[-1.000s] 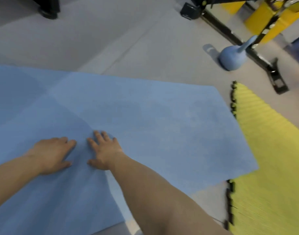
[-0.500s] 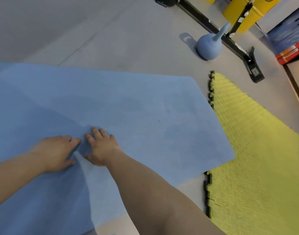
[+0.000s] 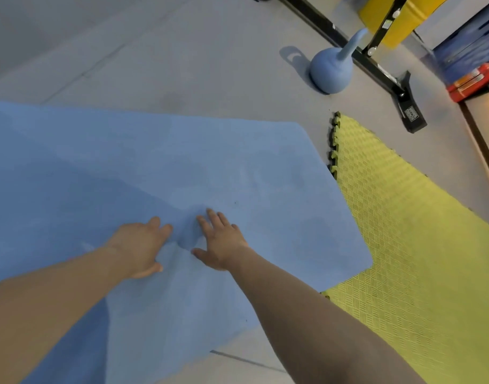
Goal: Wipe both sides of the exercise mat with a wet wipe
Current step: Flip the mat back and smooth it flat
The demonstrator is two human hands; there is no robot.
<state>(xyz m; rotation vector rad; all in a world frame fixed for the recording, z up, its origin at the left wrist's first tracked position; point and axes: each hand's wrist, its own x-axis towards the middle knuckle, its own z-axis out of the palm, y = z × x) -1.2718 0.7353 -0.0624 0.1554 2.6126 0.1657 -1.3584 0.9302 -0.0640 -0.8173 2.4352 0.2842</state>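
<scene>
A large blue exercise mat [image 3: 237, 167] lies flat on the grey floor and fills the left and middle of the view. My left hand [image 3: 139, 246] and my right hand [image 3: 219, 239] both rest palm down on it, side by side, fingers straight. A small raised fold of the mat sits between them. No wet wipe shows in either hand; anything under the palms is hidden.
A yellow interlocking foam tile [image 3: 409, 245] borders the mat's right edge, partly under its corner. A blue kettlebell [image 3: 330, 69] stands on the floor beyond, next to a black rack foot [image 3: 404, 98] and yellow equipment [image 3: 396, 15]. A red object [image 3: 470, 81] lies far right.
Both hands have stayed flat on the mat close together. The view has swung left and down, so the mat's right edge and the yellow tile now sit nearer the centre.
</scene>
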